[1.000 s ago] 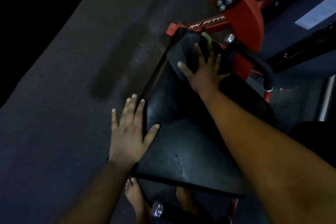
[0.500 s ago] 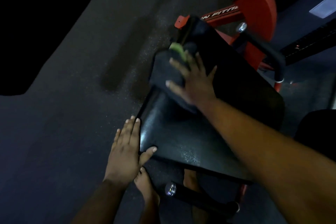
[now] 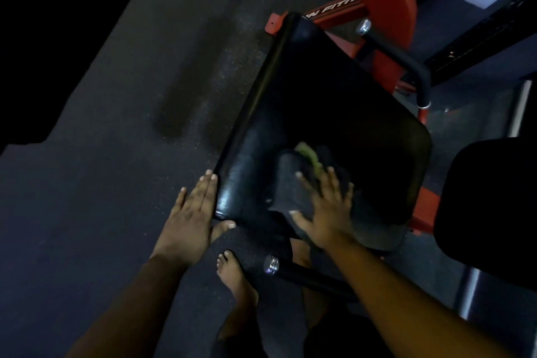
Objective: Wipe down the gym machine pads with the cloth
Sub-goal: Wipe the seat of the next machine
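A black padded seat (image 3: 325, 113) of a red gym machine (image 3: 386, 6) fills the middle of the head view. Its long axis runs from the near edge by the person's body up to the far, narrower end, which points toward the red frame and leans slightly to the left.

The cloth (image 3: 293, 183), dark grey with a green patch showing at its far side, lies bunched on the pad near its near edge, closer to the near left corner than to the right one. Its longer side runs roughly along the pad's own axis, the green end pointing away from the person.

The right hand (image 3: 328, 209) lies flat on top of the cloth, fingers spread and straight, pressing it against the pad; the thumb stretches out to the left over the cloth's near part.

The left hand (image 3: 191, 212) rests against the pad's left edge at the near left corner, fingers straight and held together along the side, the thumb tucked under the near edge.

A bare foot (image 3: 235, 279) stands on the dark rubber floor (image 3: 116, 154) below the pad, beside a black bar with a chrome end cap (image 3: 270, 264).
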The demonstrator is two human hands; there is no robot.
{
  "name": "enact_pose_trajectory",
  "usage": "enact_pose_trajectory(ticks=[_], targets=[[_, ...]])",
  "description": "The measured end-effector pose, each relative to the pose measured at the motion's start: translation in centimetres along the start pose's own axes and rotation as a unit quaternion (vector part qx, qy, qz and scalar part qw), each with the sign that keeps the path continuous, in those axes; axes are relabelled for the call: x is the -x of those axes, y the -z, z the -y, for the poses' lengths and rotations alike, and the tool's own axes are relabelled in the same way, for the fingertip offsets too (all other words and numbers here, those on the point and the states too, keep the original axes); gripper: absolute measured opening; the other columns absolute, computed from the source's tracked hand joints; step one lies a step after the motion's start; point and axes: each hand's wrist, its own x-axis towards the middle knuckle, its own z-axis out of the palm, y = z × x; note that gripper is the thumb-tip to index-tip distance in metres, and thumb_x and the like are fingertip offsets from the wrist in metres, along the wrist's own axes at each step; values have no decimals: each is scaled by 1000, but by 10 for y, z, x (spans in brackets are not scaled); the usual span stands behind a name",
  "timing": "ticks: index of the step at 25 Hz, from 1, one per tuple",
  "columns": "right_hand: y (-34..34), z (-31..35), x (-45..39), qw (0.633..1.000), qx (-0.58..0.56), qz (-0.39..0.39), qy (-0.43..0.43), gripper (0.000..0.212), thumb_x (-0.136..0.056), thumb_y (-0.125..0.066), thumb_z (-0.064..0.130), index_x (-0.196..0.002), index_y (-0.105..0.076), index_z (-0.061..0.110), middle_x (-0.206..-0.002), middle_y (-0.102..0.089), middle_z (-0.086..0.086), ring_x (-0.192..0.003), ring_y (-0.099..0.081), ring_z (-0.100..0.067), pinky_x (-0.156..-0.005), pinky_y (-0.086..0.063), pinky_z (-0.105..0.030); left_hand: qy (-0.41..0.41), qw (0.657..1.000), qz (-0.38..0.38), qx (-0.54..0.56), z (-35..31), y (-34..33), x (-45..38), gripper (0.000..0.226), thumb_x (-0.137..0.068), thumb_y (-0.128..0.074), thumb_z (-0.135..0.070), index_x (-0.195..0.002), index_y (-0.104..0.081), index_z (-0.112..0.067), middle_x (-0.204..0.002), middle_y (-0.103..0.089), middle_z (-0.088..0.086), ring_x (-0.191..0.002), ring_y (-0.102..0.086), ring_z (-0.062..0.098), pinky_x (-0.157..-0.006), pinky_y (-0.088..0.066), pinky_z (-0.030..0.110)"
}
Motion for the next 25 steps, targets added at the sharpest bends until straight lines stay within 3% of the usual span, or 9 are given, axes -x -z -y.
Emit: enact_pose_trajectory(ticks=[3,4,6,8,12,16,19,22,25], targets=[[2,-2,-4,969,-71,45,-232,99,-81,-17,82,-156,-35,20,-168,-11,-13,-155,4,-29,-114,-6,-74,-12,1000,0,-14,3,0,-2,100,-94,-21,-79,-162,3,-9,-171,2,7,-158,-4,17,-126,-17,50],[8,21,-10,963,-82,39,-253,99,-83,-14,80,-154,-39,17,-168,-12,-16,-155,4,-32,-114,-5,-74,-15,1000,1,-18,4,0,-3,100,-94,-22,-78,-162,1,-8,-171,1,8,-158,-4,18,-126,-17,50],[12,69,-16,980,-76,10,-185,87,-90,-15,77,-157,-33,23,-168,-12,-16,-155,2,-35,-112,-3,-77,-22,999,1,-24,4,-1,-3,101,-94,-21,-79,-162,1,-7,-170,1,9,-158,-3,18,-127,-15,49],[12,87,-11,993,-73,20,-89,78,-93,-14,76,-160,-7,38,-169,0,-9,-155,9,-33,-111,5,-75,-22,1000,7,-18,3,2,-4,103,-93,-20,-81,-162,3,-8,-170,3,8,-158,0,17,-127,-10,48],[-2,25,23,996,-38,58,-64,84,-86,-28,82,-154,12,52,-170,0,-4,-156,6,-31,-113,-1,-75,-68,997,4,-34,-4,20,-11,99,-93,-34,-73,-162,-6,-9,-171,-1,9,-158,-2,20,-126,-11,53],[-9,-63,70,935,-109,95,-323,98,-79,-18,86,-161,-8,33,-170,-1,-6,-155,11,-24,-118,-2,-70,-162,981,17,-105,-30,32,-44,91,-94,-40,-62,-163,-9,-12,-171,4,7,-158,2,22,-125,-10,57],[-2,-39,44,873,-182,77,-446,99,-83,-14,78,-160,-24,16,-169,-2,-10,-155,12,-27,-115,-3,-74,-169,973,10,-158,-58,28,-77,85,-96,-35,-61,-163,-13,-13,-171,0,8,-158,1,22,-125,-9,59],[0,1,22,924,-179,36,-335,80,-93,-16,74,-159,-22,30,-169,-9,-8,-156,6,-28,-114,3,-74,-146,971,-4,-189,-83,24,-110,80,-98,-31,-61,-163,-13,-16,-171,-3,8,-158,2,22,-124,-5,61],[1,-55,10,937,-163,36,-308,71,-95,-27,72,-158,-16,42,-169,-7,-1,-156,5,-23,-111,-1,-75,-153,968,-20,-198,-104,28,-145,79,-100,-29,-62,-162,-15,-15,-171,-3,9,-158,2,23,-123,-1,62]])
